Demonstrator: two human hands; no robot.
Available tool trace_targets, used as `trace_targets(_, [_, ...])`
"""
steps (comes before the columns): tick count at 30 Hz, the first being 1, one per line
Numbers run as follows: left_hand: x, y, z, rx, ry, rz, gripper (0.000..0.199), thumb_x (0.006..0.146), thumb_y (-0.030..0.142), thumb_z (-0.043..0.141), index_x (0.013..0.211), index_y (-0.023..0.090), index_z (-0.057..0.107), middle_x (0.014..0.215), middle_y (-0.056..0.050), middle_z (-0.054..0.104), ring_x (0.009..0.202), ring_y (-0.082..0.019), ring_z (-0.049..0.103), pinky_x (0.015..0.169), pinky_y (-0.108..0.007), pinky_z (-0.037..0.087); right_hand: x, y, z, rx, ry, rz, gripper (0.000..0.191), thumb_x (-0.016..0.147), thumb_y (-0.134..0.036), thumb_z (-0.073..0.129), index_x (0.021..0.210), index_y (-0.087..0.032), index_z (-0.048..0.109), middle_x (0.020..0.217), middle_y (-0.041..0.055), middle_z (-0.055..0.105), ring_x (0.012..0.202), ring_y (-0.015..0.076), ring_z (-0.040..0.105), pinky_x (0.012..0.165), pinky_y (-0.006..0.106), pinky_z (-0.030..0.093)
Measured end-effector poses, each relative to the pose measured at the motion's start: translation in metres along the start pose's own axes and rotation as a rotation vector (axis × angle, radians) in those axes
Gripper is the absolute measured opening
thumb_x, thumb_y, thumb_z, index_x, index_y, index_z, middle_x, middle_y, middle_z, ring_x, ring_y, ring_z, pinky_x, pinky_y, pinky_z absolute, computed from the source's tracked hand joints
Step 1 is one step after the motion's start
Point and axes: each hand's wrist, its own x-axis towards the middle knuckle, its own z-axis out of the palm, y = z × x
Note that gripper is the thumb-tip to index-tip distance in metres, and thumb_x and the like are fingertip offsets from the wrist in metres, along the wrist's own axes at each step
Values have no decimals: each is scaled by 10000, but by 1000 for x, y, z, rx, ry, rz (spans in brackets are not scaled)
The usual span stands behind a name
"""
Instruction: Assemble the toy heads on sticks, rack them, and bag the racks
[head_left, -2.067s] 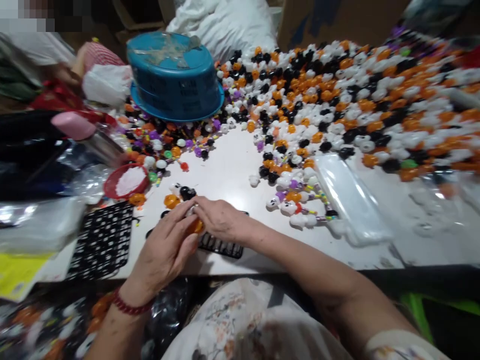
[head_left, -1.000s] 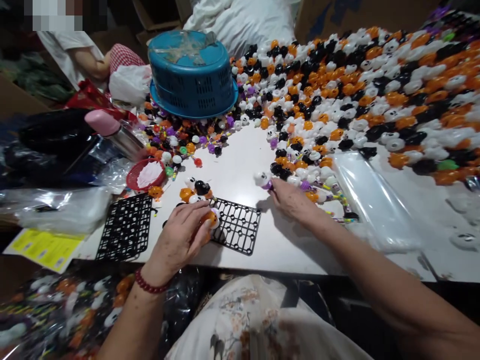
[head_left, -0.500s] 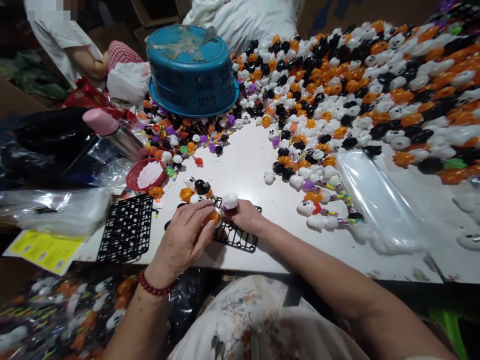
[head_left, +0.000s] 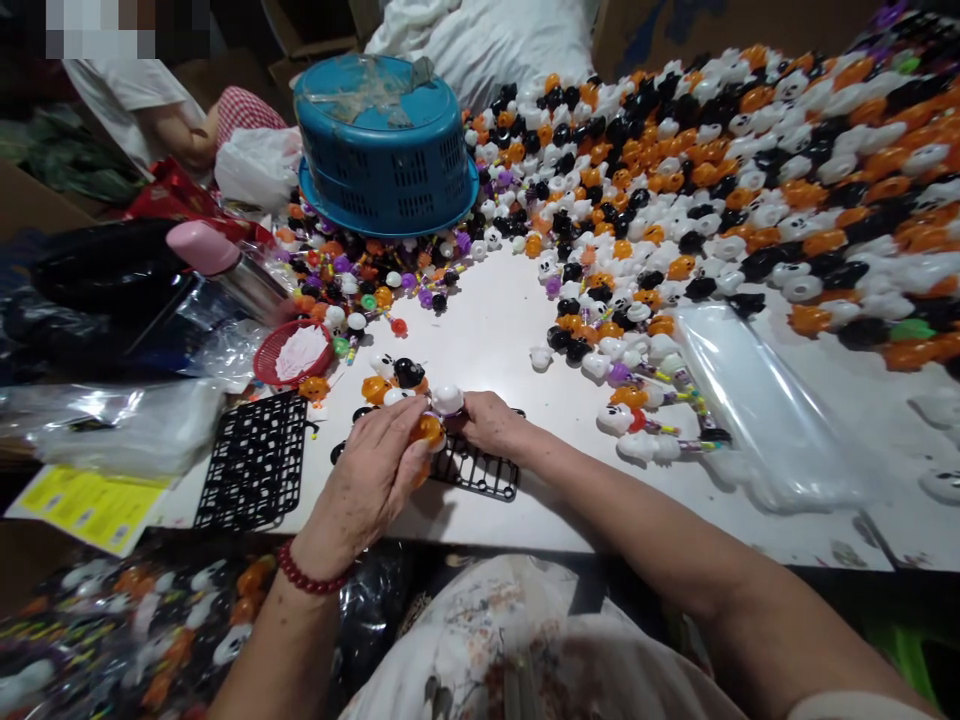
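My left hand (head_left: 379, 460), below a red bead bracelet, is wrapped round an orange figure (head_left: 427, 432) at the table's near edge. My right hand (head_left: 489, 422) is closed on a white figure (head_left: 448, 400), which touches the orange one. Under both hands lies a black plastic grid (head_left: 480, 474), partly hidden by them. Just beyond my left hand sit several small figures, among them a black one (head_left: 409, 373) and an orange one (head_left: 375, 389).
A blue basket (head_left: 382, 150) stands upside down at the back. Orange, white and black figures (head_left: 675, 170) cover the right. Clear bags (head_left: 765, 400) lie at right; a red basket (head_left: 262, 360), another black grid (head_left: 251, 460) and a pink-capped bottle (head_left: 217, 260) at left. A person (head_left: 150, 110) is behind.
The white figure in my right hand has moved left and a little down, closer to the orange figure in my left hand.
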Motion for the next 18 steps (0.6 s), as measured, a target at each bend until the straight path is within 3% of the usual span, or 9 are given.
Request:
trace_targets(13, [4, -1, 6, -6, 28, 32, 492, 986, 186, 443, 1472, 195, 368, 1390, -145, 542, 1290, -254, 506, 1100, -466, 422, 1, -9, -8, -265, -80, -47, 170, 856, -101, 555, 962, -165, 670, 948, 81, 737, 847, 194, 655, 727, 251, 431])
trace_targets(18, [-3, 3, -5, -17, 37, -12, 519, 994, 155, 410, 1502, 198, 311, 1450, -127, 483, 1342, -245, 449, 1142, -432, 381, -6, -9, -10, -267, -46, -88, 137, 897, -154, 547, 977, -149, 657, 942, 95, 733, 825, 200, 657, 696, 252, 422])
